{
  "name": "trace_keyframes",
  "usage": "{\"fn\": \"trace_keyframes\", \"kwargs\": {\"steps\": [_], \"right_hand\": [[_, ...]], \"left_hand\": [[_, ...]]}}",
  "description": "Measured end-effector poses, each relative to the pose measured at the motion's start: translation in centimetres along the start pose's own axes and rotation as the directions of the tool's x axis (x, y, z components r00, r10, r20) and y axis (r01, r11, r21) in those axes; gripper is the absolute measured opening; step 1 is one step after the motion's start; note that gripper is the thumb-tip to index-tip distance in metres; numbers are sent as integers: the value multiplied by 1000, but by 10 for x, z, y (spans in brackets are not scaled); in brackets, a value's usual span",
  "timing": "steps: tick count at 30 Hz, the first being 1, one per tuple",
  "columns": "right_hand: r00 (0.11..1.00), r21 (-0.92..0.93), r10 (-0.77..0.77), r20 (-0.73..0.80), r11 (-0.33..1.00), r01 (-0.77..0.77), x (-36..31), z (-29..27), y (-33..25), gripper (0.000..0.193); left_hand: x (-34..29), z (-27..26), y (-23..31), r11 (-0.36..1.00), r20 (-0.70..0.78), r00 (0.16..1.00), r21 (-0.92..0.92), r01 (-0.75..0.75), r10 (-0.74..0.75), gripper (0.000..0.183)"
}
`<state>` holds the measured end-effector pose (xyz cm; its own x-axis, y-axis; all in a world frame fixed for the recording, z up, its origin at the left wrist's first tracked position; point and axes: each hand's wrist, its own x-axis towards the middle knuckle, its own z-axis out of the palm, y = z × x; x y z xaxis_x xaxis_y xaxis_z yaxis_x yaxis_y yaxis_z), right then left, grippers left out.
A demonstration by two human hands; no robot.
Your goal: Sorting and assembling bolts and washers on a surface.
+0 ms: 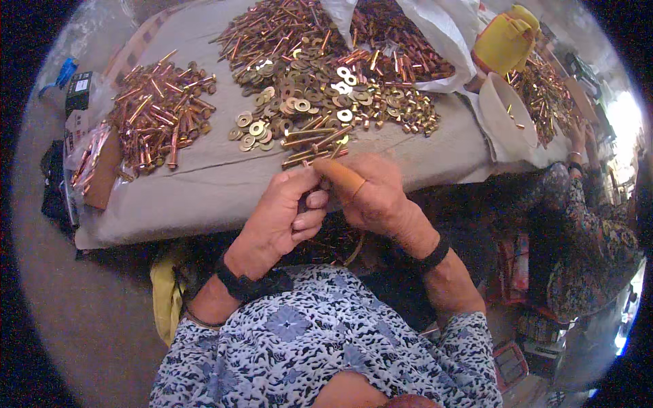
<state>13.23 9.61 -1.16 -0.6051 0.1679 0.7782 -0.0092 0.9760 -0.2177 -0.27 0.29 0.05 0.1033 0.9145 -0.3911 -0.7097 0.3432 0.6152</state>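
Over the table's near edge my two hands meet, fingers closed. In my left hand is what looks like a bolt; only a small metal tip shows by the thumb. My right hand, with an orange finger cover on one digit, presses against the left; whatever it pinches is hidden. Just beyond them lie several long bolts side by side. Behind these spreads a heap of flat washers, with small brass-coloured nuts at its right.
A pile of bolts lies at left beside a cardboard box. More bolts fill the far side by a white sack. At right are a yellow container, a white tub and another person's hand.
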Motion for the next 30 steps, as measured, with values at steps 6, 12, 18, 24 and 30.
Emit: {"fn": "trace_keyframes", "kwargs": {"steps": [6, 12, 18, 24, 30], "right_hand": [[966, -366, 131, -222, 907, -207, 23, -23, 45, 26], [963, -771, 259, -68, 599, -216, 31, -32, 88, 19], [942, -669, 314, -117, 676, -309, 20, -38, 115, 13], [912, -600, 350, -215, 689, -407, 22, -44, 84, 10], [812, -621, 538, -226, 563, -545, 32, -38, 95, 18]], "left_hand": [[-8, 8, 8, 957, -83, 977, 232, -174, 197, 16], [-15, 15, 17, 906, -96, 980, 406, -121, 174, 21], [-16, 16, 13, 902, -93, 974, 404, -151, 205, 20], [-16, 12, 14, 907, -125, 973, 401, -129, 193, 21], [-13, 11, 12, 884, -72, 975, 439, -160, 212, 20]]}}
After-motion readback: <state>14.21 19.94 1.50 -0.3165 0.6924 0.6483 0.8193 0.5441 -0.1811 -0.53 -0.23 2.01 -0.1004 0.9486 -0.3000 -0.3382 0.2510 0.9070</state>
